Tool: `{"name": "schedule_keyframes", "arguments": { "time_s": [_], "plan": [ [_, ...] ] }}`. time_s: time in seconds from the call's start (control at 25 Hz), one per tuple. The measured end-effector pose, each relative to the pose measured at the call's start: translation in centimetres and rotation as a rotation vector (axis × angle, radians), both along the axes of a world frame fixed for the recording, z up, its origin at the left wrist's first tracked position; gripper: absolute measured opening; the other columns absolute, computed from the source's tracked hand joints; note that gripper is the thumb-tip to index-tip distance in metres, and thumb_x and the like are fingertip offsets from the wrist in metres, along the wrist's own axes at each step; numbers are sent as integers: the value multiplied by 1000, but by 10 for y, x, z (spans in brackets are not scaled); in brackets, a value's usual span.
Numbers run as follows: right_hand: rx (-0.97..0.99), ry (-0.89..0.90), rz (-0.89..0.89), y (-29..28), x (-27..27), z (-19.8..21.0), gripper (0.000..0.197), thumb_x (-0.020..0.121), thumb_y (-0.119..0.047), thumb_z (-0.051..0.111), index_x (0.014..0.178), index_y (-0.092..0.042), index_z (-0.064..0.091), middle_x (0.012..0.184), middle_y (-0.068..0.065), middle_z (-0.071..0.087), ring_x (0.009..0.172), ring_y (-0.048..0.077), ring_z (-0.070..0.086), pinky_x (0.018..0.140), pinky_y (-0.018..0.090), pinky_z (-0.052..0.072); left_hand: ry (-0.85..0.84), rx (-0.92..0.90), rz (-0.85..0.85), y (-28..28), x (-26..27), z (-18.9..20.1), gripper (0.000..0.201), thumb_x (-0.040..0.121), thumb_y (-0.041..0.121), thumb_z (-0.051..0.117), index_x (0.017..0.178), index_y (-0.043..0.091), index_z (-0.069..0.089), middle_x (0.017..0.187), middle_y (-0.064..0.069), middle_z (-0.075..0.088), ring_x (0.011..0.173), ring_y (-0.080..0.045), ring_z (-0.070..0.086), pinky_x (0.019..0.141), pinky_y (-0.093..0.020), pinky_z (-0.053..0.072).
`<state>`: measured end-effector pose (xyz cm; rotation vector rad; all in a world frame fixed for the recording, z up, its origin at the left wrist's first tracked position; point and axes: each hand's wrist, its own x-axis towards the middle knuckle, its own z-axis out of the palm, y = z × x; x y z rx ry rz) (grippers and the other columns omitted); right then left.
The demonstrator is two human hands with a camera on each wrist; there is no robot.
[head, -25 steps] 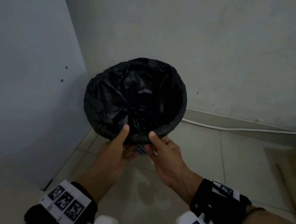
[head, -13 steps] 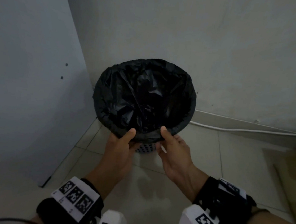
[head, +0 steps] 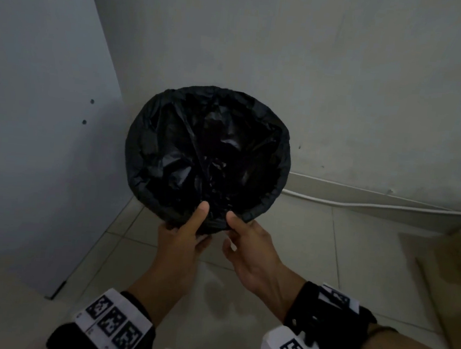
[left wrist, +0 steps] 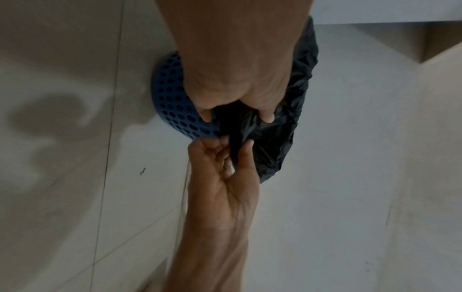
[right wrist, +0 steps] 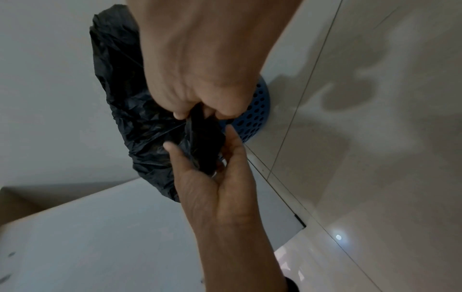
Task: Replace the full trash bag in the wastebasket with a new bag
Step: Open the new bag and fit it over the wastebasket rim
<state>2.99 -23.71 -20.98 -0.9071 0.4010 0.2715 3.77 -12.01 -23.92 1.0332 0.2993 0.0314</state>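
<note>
A blue perforated wastebasket (left wrist: 175,102) stands on the tiled floor in a corner, lined with a black trash bag (head: 206,155) folded over its rim. At the near rim, my left hand (head: 190,224) and right hand (head: 235,231) sit side by side, thumbs on top and fingers under the fold. In the left wrist view the left hand (left wrist: 237,118) pinches a bunched pleat of the bag (left wrist: 295,98), and the right hand (left wrist: 225,146) grips the same pleat. The right wrist view shows the right hand (right wrist: 200,114) and left hand (right wrist: 197,146) holding the bag (right wrist: 125,98) beside the basket (right wrist: 255,110).
A pale cabinet panel (head: 31,127) stands close on the left and a wall (head: 344,87) behind the basket. A white cable (head: 375,206) runs along the wall's base. Flattened cardboard (head: 453,274) lies on the floor at the right.
Both hands have stayed at the near rim. The thumbs have drawn closer together, bunching the bag's edge between them.
</note>
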Motion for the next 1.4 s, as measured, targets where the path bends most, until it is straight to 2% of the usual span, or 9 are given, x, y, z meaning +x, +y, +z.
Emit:
{"name": "schedule_keyframes", "arguments": {
  "time_s": [0.24, 0.36, 0.44, 0.6, 0.72, 0.88, 1.0, 1.12, 1.4],
  "plan": [
    [4, -80, 52, 16, -5, -1, 22, 91, -6, 61, 112, -10, 63, 103, 4, 73, 80, 7, 71, 61, 15, 52, 125, -148, 69, 4, 4, -15, 49, 87, 21, 70, 134, 15, 55, 128, -10, 64, 111, -24, 65, 83, -32, 58],
    [-41, -101, 38, 19, -3, -2, 25, 91, -8, 62, 116, -9, 60, 110, 6, 71, 90, 13, 69, 64, 19, 53, 96, -147, 72, 5, 0, -8, 45, 88, 31, 66, 130, 16, 58, 123, -8, 67, 109, -24, 66, 91, -38, 55],
    [-66, -125, 59, 17, 1, -1, 19, 92, -13, 61, 111, -12, 60, 104, 0, 71, 85, 9, 69, 62, 18, 53, 103, -143, 64, 5, -2, 4, 39, 95, 39, 56, 127, 18, 59, 118, -7, 69, 107, -23, 66, 91, -40, 52],
    [-84, -137, 39, 1, 15, 7, 18, 97, -34, 54, 103, -18, 60, 89, -9, 70, 81, 6, 64, 70, 26, 49, 138, 7, 58, 17, 10, 22, 32, 97, 37, 54, 123, 19, 60, 110, -1, 67, 91, -16, 63, 72, -30, 47],
    [-39, -94, -19, -8, 25, 5, 16, 101, -25, 45, 105, -20, 60, 90, -6, 65, 83, 10, 61, 70, 28, 50, 155, 74, 15, 24, 23, 33, 37, 98, 39, 52, 129, 21, 55, 119, 1, 64, 96, -15, 62, 70, -30, 45],
    [-150, -77, 4, -8, 35, -1, 7, 98, -16, 53, 91, -18, 54, 86, -1, 63, 77, 9, 59, 67, 28, 51, 150, 122, -35, 12, 21, 35, 38, 96, 45, 51, 128, 26, 56, 119, 0, 66, 93, -15, 66, 66, -30, 49],
    [-198, -62, 68, -5, 37, -4, 6, 95, -19, 58, 90, -18, 55, 84, 1, 62, 75, 9, 58, 64, 26, 50, 73, 160, -26, -1, 10, 24, 32, 94, 30, 61, 125, 26, 56, 115, 0, 68, 100, -17, 68, 73, -31, 53],
    [-175, -57, 45, -5, 38, -7, 7, 94, -19, 60, 87, -20, 58, 87, -1, 64, 76, 8, 58, 61, 22, 47, 45, 234, 35, -4, 8, 19, 33, 90, 11, 66, 121, 13, 57, 113, -4, 69, 104, -20, 66, 77, -30, 53],
    [-154, -170, 9, -7, 25, -6, 9, 97, -13, 54, 89, -16, 55, 78, 1, 63, 63, 9, 57, 56, 22, 45, 100, 282, -58, -20, 4, 16, 20, 91, 9, 64, 110, 12, 65, 103, -4, 72, 94, -17, 67, 75, -26, 53]
  ]
}}
